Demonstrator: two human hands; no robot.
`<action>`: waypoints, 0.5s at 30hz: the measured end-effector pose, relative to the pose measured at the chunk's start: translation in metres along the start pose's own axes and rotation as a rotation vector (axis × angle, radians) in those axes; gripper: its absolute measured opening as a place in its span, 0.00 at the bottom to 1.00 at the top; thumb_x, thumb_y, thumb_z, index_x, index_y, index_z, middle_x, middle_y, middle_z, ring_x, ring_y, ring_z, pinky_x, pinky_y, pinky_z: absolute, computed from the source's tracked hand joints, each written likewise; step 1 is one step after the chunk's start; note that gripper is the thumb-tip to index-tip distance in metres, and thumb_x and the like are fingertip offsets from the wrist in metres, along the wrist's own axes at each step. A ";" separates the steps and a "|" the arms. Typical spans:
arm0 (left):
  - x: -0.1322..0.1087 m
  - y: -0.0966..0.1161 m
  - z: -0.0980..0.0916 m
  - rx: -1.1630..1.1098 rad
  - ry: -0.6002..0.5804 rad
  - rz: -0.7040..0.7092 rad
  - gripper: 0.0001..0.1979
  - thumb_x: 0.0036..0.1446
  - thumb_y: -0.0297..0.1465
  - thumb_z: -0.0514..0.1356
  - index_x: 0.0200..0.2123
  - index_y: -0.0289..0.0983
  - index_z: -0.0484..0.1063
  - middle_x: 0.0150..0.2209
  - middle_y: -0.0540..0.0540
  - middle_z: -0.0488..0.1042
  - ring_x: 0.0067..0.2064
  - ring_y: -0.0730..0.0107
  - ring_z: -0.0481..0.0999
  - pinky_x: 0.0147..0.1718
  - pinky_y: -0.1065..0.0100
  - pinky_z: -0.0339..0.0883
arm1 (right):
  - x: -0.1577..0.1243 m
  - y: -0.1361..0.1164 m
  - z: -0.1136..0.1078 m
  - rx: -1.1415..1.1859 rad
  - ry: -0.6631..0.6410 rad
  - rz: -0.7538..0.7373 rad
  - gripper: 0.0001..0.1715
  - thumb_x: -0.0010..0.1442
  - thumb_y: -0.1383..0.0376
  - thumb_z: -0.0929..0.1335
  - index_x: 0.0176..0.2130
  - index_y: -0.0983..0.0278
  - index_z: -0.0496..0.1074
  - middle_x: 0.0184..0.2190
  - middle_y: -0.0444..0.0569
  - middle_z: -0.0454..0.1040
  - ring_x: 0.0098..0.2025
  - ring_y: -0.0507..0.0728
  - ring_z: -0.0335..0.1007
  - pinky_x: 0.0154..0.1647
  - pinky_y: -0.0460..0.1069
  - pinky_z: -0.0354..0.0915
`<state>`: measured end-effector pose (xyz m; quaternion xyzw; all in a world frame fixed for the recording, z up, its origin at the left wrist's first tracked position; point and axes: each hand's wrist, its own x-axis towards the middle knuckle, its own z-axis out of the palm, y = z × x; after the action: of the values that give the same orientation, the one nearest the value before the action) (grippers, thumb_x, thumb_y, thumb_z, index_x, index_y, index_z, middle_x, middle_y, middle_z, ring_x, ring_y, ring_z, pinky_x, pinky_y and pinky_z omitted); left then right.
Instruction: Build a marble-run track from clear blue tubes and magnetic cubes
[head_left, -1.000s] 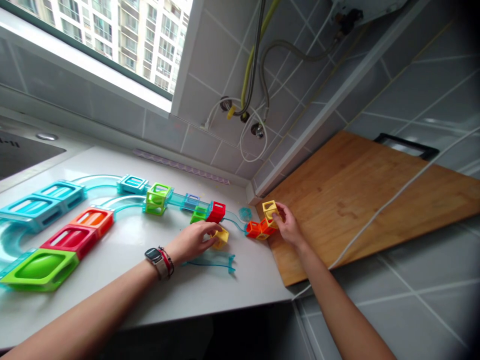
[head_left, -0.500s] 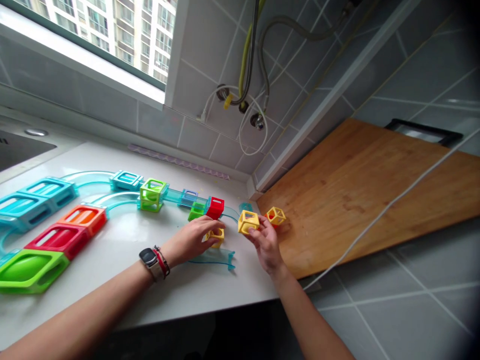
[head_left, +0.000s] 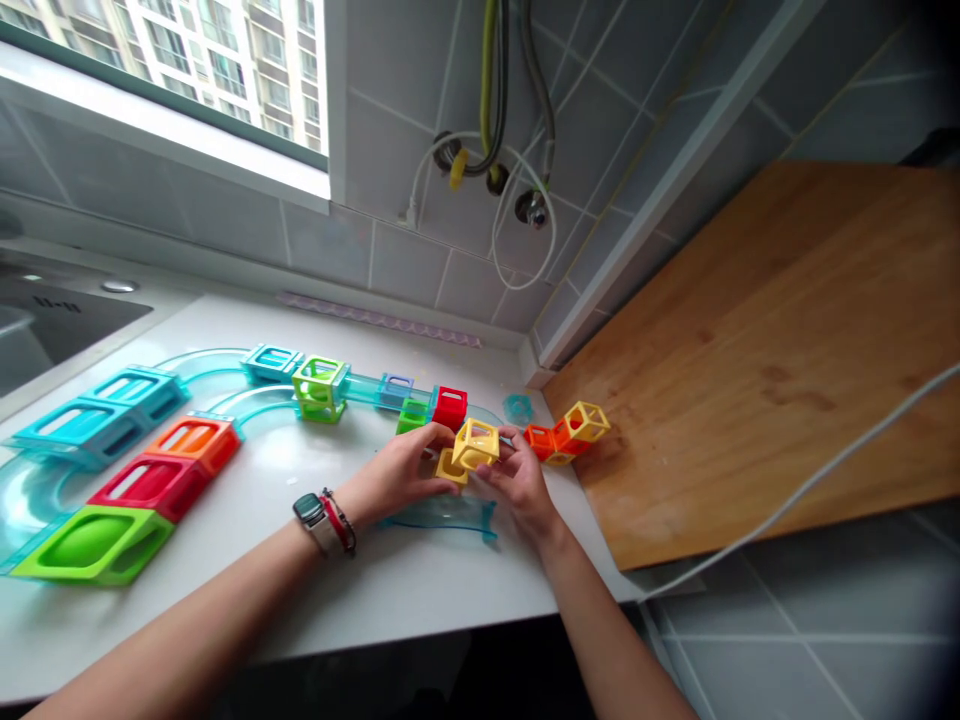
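Observation:
My left hand [head_left: 409, 465] grips a yellow cube block [head_left: 452, 467] low over the counter. My right hand [head_left: 521, 485] is closed on a second yellow cube block [head_left: 477, 444], tilted and touching or overlapping the first at its upper right. Just behind them stand a red cube [head_left: 451, 407] and a green block [head_left: 412, 414]. Under my hands lies a clear blue track piece [head_left: 446, 517], partly hidden by my left hand. To the right, orange and yellow blocks [head_left: 587, 422] sit together by the wooden board.
A track of clear blue curves and coloured blocks [head_left: 142, 455] runs across the white counter [head_left: 315, 610] on the left. A large wooden board [head_left: 750, 380] leans at the right, with a white cable [head_left: 825, 470] across it. Hoses and valves [head_left: 495, 180] hang on the tiled wall. A sink [head_left: 67, 320] is far left.
My right hand has brought its yellow cube left, against the one in my left hand. My left hand has risen slightly with its cube. The view has shifted a little.

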<state>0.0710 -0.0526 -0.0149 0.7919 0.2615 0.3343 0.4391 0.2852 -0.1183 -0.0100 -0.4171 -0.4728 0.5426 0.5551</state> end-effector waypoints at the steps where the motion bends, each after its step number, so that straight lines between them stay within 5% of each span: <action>1: 0.000 -0.001 0.000 -0.026 0.002 -0.010 0.25 0.51 0.40 0.72 0.49 0.39 0.69 0.48 0.43 0.78 0.46 0.60 0.79 0.47 0.59 0.76 | -0.001 0.002 0.000 -0.012 -0.008 0.008 0.35 0.50 0.58 0.81 0.49 0.55 0.61 0.56 0.52 0.77 0.52 0.62 0.78 0.55 0.57 0.74; 6: 0.002 0.001 0.002 -0.107 0.002 -0.030 0.34 0.51 0.39 0.73 0.58 0.41 0.63 0.51 0.40 0.78 0.49 0.57 0.81 0.49 0.56 0.76 | -0.001 0.008 0.000 -0.099 -0.029 -0.003 0.36 0.47 0.58 0.82 0.49 0.55 0.64 0.53 0.52 0.78 0.54 0.63 0.76 0.56 0.58 0.72; 15: 0.001 0.000 0.005 -0.134 0.024 -0.054 0.35 0.52 0.40 0.72 0.59 0.41 0.64 0.52 0.39 0.78 0.49 0.56 0.81 0.45 0.58 0.78 | -0.002 0.008 0.003 -0.157 -0.029 0.009 0.36 0.47 0.58 0.82 0.49 0.56 0.65 0.50 0.51 0.78 0.51 0.61 0.78 0.56 0.57 0.72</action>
<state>0.0754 -0.0543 -0.0170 0.7493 0.2652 0.3487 0.4966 0.2804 -0.1197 -0.0176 -0.4536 -0.5199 0.5122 0.5114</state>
